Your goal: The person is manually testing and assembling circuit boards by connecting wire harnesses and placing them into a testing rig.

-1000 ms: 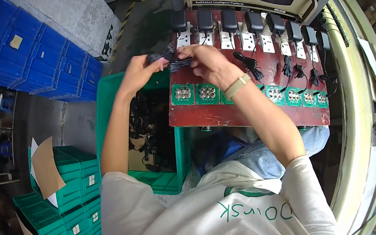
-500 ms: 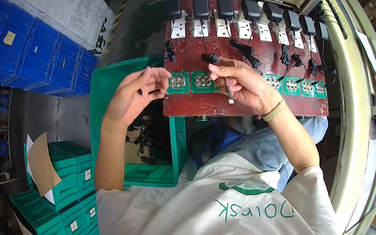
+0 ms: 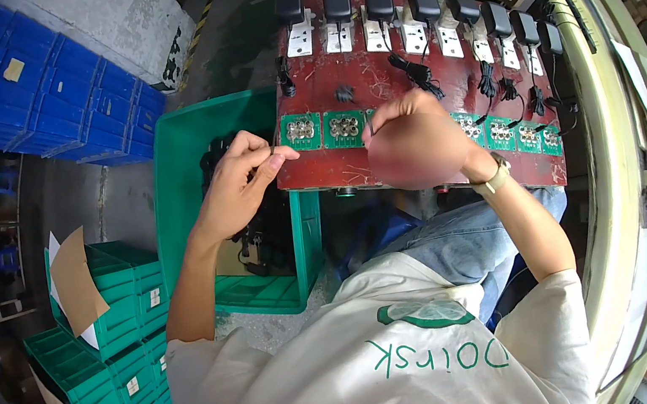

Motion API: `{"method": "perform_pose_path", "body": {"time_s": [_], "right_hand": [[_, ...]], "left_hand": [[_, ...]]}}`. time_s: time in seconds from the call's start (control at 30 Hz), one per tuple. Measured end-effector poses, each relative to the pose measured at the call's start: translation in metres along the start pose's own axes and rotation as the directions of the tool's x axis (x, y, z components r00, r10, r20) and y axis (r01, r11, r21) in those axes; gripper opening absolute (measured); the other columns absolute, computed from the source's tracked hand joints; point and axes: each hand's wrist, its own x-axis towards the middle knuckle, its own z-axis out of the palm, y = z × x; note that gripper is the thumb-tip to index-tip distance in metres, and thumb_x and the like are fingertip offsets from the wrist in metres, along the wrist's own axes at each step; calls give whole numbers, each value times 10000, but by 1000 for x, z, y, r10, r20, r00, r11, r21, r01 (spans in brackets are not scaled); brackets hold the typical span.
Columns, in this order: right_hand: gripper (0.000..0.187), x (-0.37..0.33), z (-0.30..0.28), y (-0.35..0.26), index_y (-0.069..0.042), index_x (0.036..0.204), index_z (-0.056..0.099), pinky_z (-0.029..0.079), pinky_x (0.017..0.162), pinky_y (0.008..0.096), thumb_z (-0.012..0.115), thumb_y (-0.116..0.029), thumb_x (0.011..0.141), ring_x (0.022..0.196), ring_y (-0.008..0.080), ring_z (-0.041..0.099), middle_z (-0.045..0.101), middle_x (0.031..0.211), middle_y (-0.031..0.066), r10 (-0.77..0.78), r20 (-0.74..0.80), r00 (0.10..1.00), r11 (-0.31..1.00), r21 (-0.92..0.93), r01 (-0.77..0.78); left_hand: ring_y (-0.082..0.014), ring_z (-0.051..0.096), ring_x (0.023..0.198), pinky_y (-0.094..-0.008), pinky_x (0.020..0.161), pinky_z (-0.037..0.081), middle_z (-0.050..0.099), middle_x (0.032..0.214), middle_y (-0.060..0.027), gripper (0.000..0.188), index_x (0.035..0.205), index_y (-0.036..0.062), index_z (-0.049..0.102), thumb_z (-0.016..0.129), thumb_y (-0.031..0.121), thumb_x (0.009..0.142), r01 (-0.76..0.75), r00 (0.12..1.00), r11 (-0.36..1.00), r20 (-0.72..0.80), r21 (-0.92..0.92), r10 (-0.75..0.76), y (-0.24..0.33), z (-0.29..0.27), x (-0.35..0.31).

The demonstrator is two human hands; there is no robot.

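At the red board [image 3: 322, 170], we log the left hand [image 3: 239, 183], earlier spread, now bunched, contents unclear; right hand [image 3: 419, 141] blurred, grip untellable; black cable bundle [image 3: 344, 94] just beyond, so handling looks ongoing.

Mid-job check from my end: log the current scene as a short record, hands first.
Left hand: fingertips together by the red board's left edge; held item unclear
Right hand: over the circuit-board row, partly blurred; grip unclear
Far side: row of black adapters by white socket plates
Near side: row of green circuit boards
Between: bundled black cables
Left of board: green bin holding dark items
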Motion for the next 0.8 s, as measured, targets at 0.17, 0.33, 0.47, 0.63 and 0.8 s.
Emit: {"method": "perform_pose_path", "body": {"time_s": [0.17, 0.33, 0.47, 0.63, 0.8], "right_hand": [[87, 24, 0, -8, 39, 934, 811, 546, 653, 266, 769, 89, 876, 699, 127, 691, 796, 834, 76, -91, -274, 957, 979, -203, 35], [104, 34, -2, 1, 64, 986, 781, 538, 641, 279, 744, 88, 891, 684, 130, 695, 798, 828, 80, -209, -265, 941, 928, -358, 105], [131, 37, -2, -9, 71, 1012, 734, 535, 639, 307, 722, 106, 886, 689, 151, 714, 801, 851, 85, -176, -181, 968, 891, -448, 78], [165, 42, -11, -3, 58, 1022, 687, 532, 641, 321, 698, 129, 873, 718, 171, 734, 805, 884, 86, -174, -102, 980, 887, -448, 111], [187, 42, -8, -4, 53, 1013, 670, 541, 656, 327, 675, 151, 854, 767, 190, 757, 803, 901, 93, -264, -68, 962, 872, -444, 208]], "left_hand": [[-121, 569, 834, -248, 733, 466, 678, 1027, -64, 187, 1137, -30, 815, 740, 124, 1063, 59, 993, 962, -87, -265, -85, -23, 10, 19], [-113, 597, 709, -231, 651, 492, 689, 935, -55, 155, 1081, -59, 828, 827, 53, 974, -115, 958, 908, -287, -402, -6, -36, 22, 45], [-134, 695, 723, -221, 675, 555, 731, 945, -75, 172, 1097, -77, 819, 832, -17, 936, -123, 896, 812, -416, -571, -157, -33, 26, 52], [-152, 755, 755, -222, 715, 601, 773, 931, -87, 172, 1071, -98, 809, 829, -73, 902, -78, 886, 853, -428, -517, -178, -29, 33, 61], [-168, 787, 761, -233, 689, 620, 800, 919, -99, 161, 1039, -101, 805, 831, -85, 881, -42, 897, 930, -424, -364, -126, -37, 35, 63]]}}
